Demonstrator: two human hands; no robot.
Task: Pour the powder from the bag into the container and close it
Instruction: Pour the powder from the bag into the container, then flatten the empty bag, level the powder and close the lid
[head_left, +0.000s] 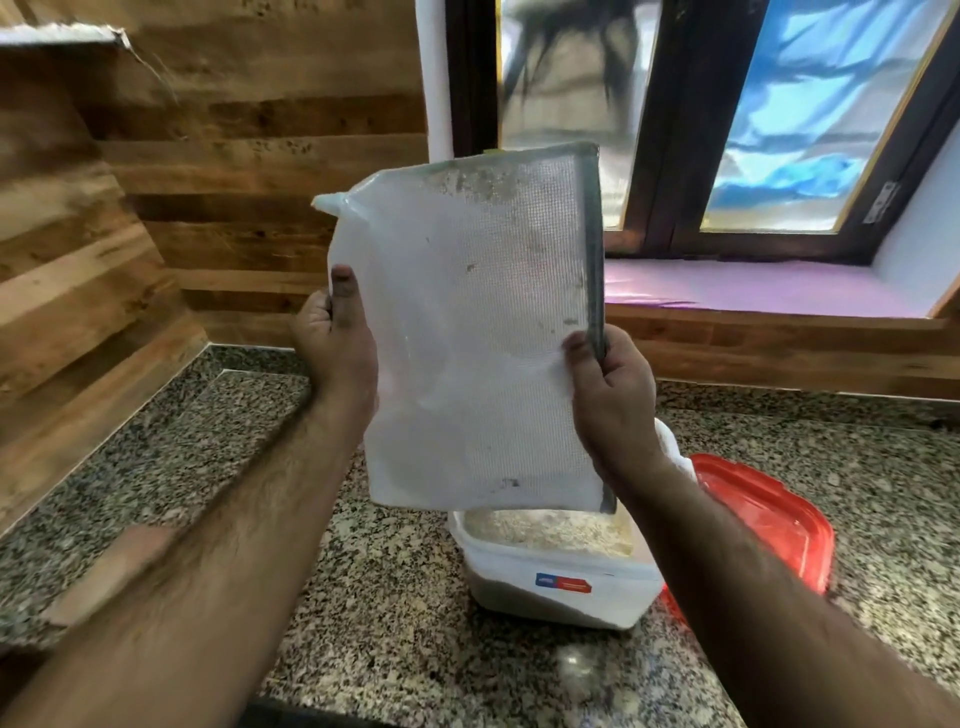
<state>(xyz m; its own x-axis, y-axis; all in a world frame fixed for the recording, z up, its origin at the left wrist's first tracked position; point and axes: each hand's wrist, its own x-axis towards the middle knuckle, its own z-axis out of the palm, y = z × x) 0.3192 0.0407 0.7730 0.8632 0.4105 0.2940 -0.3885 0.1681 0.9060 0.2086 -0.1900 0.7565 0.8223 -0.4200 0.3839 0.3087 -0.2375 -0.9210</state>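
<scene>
A translucent white mesh-textured bag (467, 332) with a grey zip strip along its right edge is held upright above the container. My left hand (335, 332) pinches its left edge, thumb on the front. Gripping the zip edge on the other side is my right hand (610, 395). Below the bag stands a white plastic container (558, 587), lid off, with pale beige powder (550, 530) inside. Its red lid (774, 519) lies on the counter just right of it, partly behind my right forearm. The bag looks nearly flat; no powder is visibly falling.
The speckled granite counter (389, 597) runs along wood-panelled walls (208, 156) at the left and back. A dark-framed window (727, 130) with a pink sill (753, 286) sits at the back right. A white pipe (434, 78) runs down beside the window.
</scene>
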